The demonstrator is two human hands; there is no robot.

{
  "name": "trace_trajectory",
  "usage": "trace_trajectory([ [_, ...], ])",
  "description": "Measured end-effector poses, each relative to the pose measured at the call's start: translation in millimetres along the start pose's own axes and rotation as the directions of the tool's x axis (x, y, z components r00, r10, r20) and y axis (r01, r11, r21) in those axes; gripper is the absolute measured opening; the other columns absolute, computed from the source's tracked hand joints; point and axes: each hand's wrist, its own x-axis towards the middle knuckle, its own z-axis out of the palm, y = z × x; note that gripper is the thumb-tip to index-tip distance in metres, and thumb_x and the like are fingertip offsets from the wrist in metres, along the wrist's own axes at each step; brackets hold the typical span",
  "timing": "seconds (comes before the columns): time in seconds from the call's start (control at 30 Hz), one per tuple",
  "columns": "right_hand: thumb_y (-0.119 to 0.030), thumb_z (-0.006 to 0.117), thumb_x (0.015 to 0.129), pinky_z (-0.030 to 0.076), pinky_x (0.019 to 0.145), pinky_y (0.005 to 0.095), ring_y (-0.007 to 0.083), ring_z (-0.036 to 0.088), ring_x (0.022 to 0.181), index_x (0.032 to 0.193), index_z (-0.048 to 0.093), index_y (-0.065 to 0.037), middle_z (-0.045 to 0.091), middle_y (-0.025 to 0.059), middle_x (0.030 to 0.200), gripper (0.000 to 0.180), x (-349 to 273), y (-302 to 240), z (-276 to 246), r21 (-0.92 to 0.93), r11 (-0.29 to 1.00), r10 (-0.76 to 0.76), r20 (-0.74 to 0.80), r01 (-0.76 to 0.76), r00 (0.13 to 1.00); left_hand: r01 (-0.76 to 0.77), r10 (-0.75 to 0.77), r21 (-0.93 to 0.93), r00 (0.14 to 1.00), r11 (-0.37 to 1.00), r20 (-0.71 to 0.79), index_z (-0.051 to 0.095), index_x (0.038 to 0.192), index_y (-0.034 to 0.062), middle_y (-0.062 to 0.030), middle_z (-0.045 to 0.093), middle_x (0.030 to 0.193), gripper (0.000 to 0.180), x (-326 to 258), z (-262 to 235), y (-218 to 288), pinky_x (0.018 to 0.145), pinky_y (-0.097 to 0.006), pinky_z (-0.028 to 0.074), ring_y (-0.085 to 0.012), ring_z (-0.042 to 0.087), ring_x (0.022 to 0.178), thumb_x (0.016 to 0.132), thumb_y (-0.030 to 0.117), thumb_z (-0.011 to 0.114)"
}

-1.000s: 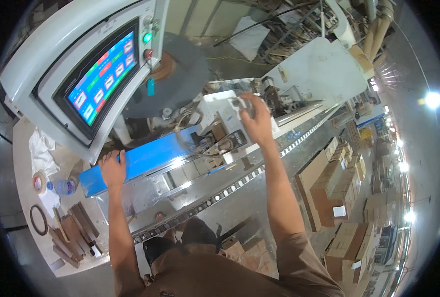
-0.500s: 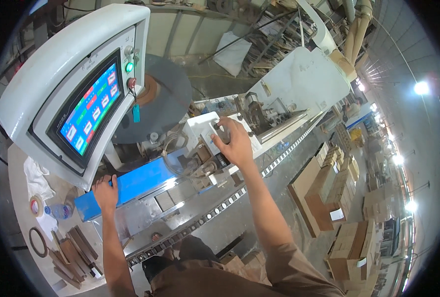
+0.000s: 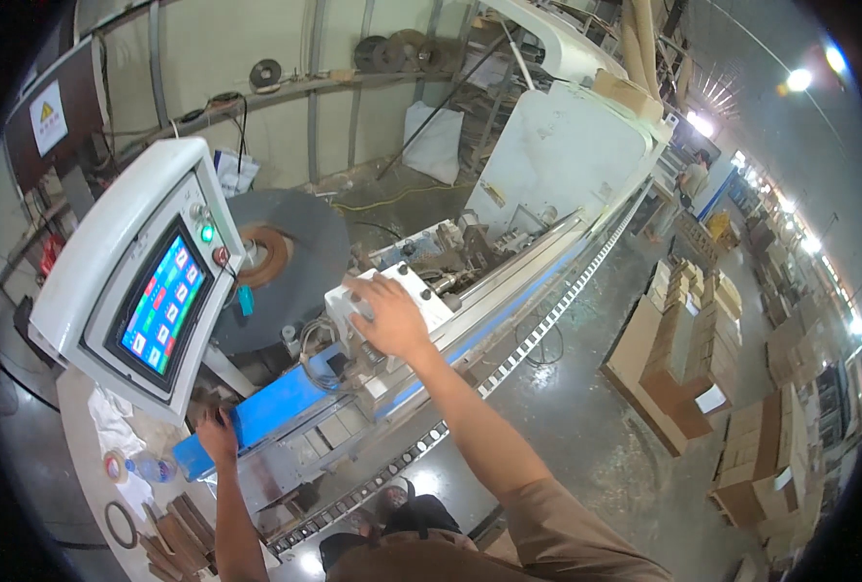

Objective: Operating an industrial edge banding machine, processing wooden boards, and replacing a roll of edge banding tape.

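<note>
My right hand [image 3: 392,320] lies over the white machine housing [image 3: 414,291], its fingers stretched out and its thumb apart. Several black knobs stick up from that housing beside my fingers. On the far left end of the long blue cover [image 3: 286,400] is my left hand [image 3: 219,436], fingers apart, with nothing visible in it. Above my left hand leans a white control console [image 3: 126,262] with a lit touchscreen [image 3: 166,303], a glowing green button [image 3: 207,234] and a red knob [image 3: 221,256]. Behind the cover stands a large dark disc-shaped reel [image 3: 305,247] wound with brown strip.
A chain conveyor track [image 3: 523,347] runs diagonally along the machine's near side. Stacked brown boards [image 3: 678,364] stand on the floor to the right. On the left table are a tape roll [image 3: 114,466], a plastic bottle [image 3: 152,469] and curved brown strips [image 3: 181,533].
The view has shifted, with more wall showing. My right hand has moved left over the white housing, and its fingers have straightened. My left hand stays at the blue cover's end.
</note>
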Motion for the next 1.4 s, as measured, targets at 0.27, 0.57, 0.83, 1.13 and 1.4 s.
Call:
trace_trajectory([
  [0.27, -0.026, 0.073, 0.09, 0.036, 0.123, 0.0545, 0.0417, 0.051, 0.144, 0.128, 0.07, -0.017, 0.063, 0.0086, 0.15, 0.039, -3, -8, 7, 0.085, 0.996, 0.001, -0.008, -0.001, 1.0, -0.328, 0.337, 0.102, 0.937, 0.939, -0.093, 0.066, 0.128, 0.0046, -0.0181, 0.067, 0.126, 0.04, -106, -86, -9, 0.107, -0.053, 0.043, -0.0404, 0.059, 0.121, 0.09, 0.014, 0.075],
  [0.57, -0.032, 0.075, 0.093, 0.037, 0.122, 0.0544, 0.0367, 0.053, 0.146, 0.13, 0.071, -0.017, 0.066, 0.0076, 0.149, 0.04, -18, -14, 15, 0.027, 0.998, -0.05, -0.073, 0.052, 0.996, 0.186, -0.094, 0.294, 0.949, 0.938, -0.302, 0.064, 0.127, 0.0035, -0.0172, 0.065, 0.128, 0.035, -264, -267, -55, 0.112, -0.052, 0.036, -0.0387, 0.055, 0.125, 0.093, 0.011, 0.069],
  [0.83, -0.039, 0.071, 0.101, 0.033, 0.123, 0.0558, 0.0459, 0.043, 0.15, 0.15, 0.057, 0.0, 0.046, 0.0297, 0.161, 0.064, -97, -94, 59, -0.125, 0.992, -0.016, -0.234, -0.014, 0.972, 0.762, -0.688, 0.181, 0.642, 0.622, -0.338, 0.069, 0.111, 0.0067, -0.0168, 0.07, 0.114, 0.019, -538, -267, -167, 0.104, -0.05, 0.043, -0.0382, 0.062, 0.114, 0.095, 0.017, 0.069],
  [1.13, -0.032, 0.08, 0.09, 0.035, 0.125, 0.0547, 0.0452, 0.034, 0.155, 0.14, 0.066, -0.013, 0.038, 0.0221, 0.168, 0.055, -351, -632, 181, 0.841, 0.377, -0.926, 0.342, 0.388, 0.16, 0.981, -0.943, 0.162, -0.15, -0.106, 0.295, 0.079, 0.109, 0.0078, -0.0224, 0.077, 0.109, 0.042, -923, -259, -165, 0.093, -0.052, 0.057, -0.0456, 0.071, 0.108, 0.099, 0.046, 0.065],
  [1.4, -0.04, 0.076, 0.095, 0.039, 0.123, 0.0518, 0.0418, 0.034, 0.155, 0.145, 0.064, -0.014, 0.037, 0.0187, 0.169, 0.057, -447, -749, 267, 0.935, 0.165, -0.913, 0.265, 0.314, -0.31, 0.826, -0.898, -0.376, -0.437, -0.42, 0.042, 0.076, 0.118, 0.0003, -0.0219, 0.078, 0.103, 0.045, -911, -269, -278, 0.094, -0.049, 0.057, -0.0423, 0.074, 0.104, 0.101, 0.04, 0.063],
])
